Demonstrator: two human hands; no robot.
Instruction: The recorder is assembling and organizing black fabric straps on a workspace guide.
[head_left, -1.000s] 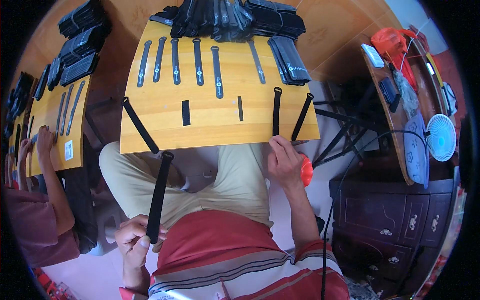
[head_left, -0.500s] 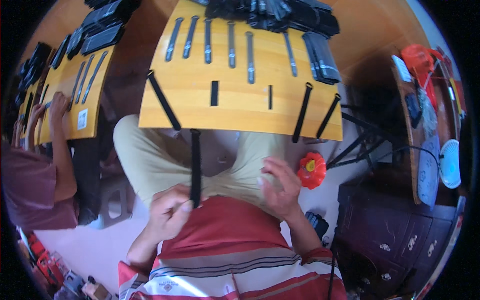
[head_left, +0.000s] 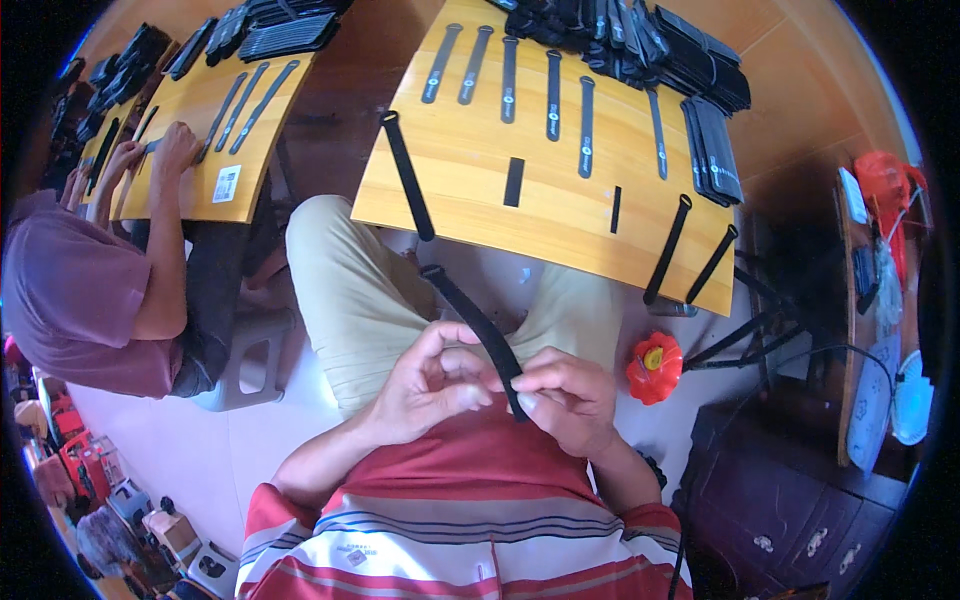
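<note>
Over your lap, mid-view: black strap (head_left: 484, 325), tilted, looped end toward 11 o'clock, lower end toward 5.
Your right hand (head_left: 574, 402): fingers clamped on the strap's lower end.
Your left hand (head_left: 425, 392): at 9 o'clock from the right; thumb and forefinger apart; contact with strap, cannot tell.
Surface (head_left: 462, 192): 12 to 1 o'clock from your hands; bears two short black strips (head_left: 514, 182).
Red scalloped object (head_left: 645, 382): near 3 o'clock from your right hand.

Small workshop, pretty clearly: black straps (head_left: 553, 95) laid across the tabletop (head_left: 460, 190), bundles (head_left: 705, 60) piled at its far edge, co-worker (head_left: 85, 290) at another table (head_left: 200, 200).
</note>
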